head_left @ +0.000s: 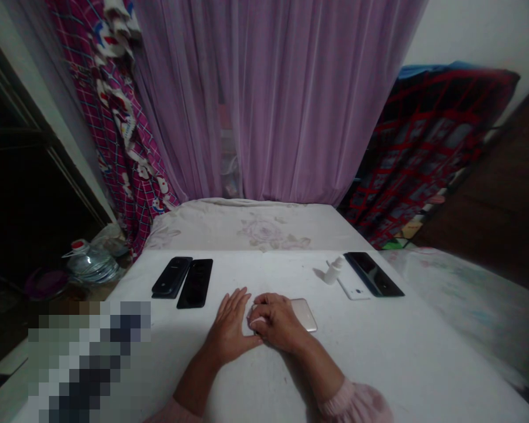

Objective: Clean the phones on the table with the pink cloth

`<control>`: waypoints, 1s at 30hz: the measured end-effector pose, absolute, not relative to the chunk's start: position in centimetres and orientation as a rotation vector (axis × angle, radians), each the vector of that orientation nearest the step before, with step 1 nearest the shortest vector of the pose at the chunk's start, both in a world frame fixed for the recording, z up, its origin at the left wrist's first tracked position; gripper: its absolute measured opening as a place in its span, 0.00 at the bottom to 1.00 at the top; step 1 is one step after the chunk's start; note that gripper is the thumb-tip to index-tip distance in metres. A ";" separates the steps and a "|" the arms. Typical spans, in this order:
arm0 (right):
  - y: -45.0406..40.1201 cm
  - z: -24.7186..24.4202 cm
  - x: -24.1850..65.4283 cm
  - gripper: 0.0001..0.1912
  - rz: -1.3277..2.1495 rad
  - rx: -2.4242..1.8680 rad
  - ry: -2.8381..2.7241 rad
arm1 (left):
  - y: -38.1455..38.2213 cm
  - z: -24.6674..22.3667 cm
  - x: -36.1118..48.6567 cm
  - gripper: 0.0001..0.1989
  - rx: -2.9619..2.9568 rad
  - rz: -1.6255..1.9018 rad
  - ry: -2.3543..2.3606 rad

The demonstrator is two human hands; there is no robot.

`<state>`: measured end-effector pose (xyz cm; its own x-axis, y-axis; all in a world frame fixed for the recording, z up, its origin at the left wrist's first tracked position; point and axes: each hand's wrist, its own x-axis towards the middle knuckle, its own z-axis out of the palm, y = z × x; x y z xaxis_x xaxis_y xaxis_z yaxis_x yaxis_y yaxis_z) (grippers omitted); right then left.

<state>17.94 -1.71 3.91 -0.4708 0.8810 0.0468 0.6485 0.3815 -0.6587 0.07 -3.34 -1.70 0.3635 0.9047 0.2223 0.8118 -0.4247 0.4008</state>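
Observation:
A pale gold phone (305,315) lies on the white cloth, its left part covered by my right hand (277,320). The fingers of that hand are bent round a small pinkish-white cloth (255,319), pressed down at the phone's left end. Beside it on the left, my left hand (231,329) has its fingers stretched out and its thumb reaching toward the right hand; nothing is held in it.
Two dark phones (195,284) (173,277) lie at left. At right are a small white bottle (333,271), a white phone (353,288) and a dark phone (374,274). Purple curtains (291,100) hang behind the table (264,376). A water jug (92,263) stands left.

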 end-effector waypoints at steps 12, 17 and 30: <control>-0.8 3.8 16.2 0.09 0.524 -1.560 -2.251 | -3.3 -1.8 0.1 0.46 2.397 0.589 1.551; -0.6 2.9 16.0 0.09 0.451 -1.551 -2.229 | -3.4 -1.6 0.1 0.45 2.397 0.576 1.546; -2.2 2.4 20.4 0.06 0.676 -1.178 -2.279 | -3.5 -1.2 0.1 0.38 2.421 0.556 1.537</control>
